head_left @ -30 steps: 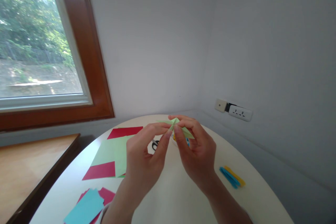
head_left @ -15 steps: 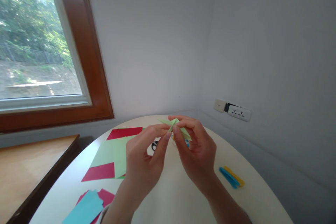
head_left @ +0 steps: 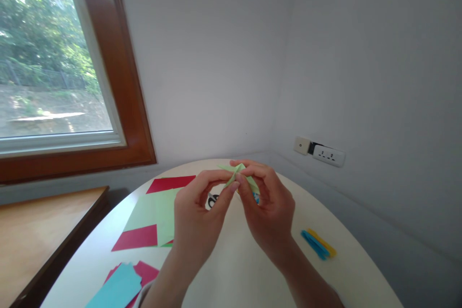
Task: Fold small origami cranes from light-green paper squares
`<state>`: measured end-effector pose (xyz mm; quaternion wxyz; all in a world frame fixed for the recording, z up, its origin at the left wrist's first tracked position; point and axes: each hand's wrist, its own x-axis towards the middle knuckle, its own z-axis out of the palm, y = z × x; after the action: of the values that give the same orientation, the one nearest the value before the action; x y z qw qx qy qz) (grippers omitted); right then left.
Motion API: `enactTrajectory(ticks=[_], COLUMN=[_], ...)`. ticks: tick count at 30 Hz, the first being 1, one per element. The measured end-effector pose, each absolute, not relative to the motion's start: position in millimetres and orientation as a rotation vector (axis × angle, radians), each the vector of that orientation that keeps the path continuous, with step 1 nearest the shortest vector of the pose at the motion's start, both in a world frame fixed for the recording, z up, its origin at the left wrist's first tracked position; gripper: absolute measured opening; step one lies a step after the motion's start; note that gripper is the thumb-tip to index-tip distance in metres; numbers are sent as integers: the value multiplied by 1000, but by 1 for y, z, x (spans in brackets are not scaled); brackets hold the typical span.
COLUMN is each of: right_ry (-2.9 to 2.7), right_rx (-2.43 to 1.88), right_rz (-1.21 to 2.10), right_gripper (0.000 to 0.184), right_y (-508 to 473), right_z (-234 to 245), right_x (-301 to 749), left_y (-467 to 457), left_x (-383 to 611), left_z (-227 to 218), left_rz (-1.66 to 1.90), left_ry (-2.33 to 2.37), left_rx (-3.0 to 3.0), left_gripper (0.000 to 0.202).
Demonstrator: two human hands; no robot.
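"Since both hands meet over the table (head_left: 245,264), log the piece first. How should it handle?"

"Pale green paper (head_left: 238,169), folded to points. Judged very light: soft in single layers, likely stiffer where folds stack. Should not be slippery. Fragile to this extent: a hard pull could tear it, a squeeze could add a stray crease."

"Best hold?"

"Estimate: the layered middle, between thumb and forefinger pads. The thin points would probably bend."

"Position relative to the fingers?"

"Held up off the table, between the hands. Left hand (head_left: 198,211): thumb and forefinger closed on the near, left side; one point juts out past the forefinger. Right hand (head_left: 271,199): thumb on the near side, forefinger over the top, a flap showing below that finger. So both hands pinch it. How the other fingertips bear on it is hidden; cannot tell."

"Surroundings?"

"Scissors (head_left: 213,197) on the table, seen through the gap of the left thumb and forefinger; only part shows. Green sheets (head_left: 144,209) lie to the left of the left hand. Blue sticks (head_left: 315,244) lie to the right of the right hand, not touching it."
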<state>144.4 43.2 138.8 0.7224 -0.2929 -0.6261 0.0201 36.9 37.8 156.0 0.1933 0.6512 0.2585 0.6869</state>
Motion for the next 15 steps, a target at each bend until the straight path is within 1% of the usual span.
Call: enactTrajectory(ticks=[15], right_ry=[-1413], right_rx=[-635], right_rz=[13], right_gripper=[11], right_y=[40], right_z=[139], right_x=[141], left_y=[41], left_x=[37], left_z=[158], left_rz=[1941], left_ry=[780], left_rx=[1777], left_gripper=[9])
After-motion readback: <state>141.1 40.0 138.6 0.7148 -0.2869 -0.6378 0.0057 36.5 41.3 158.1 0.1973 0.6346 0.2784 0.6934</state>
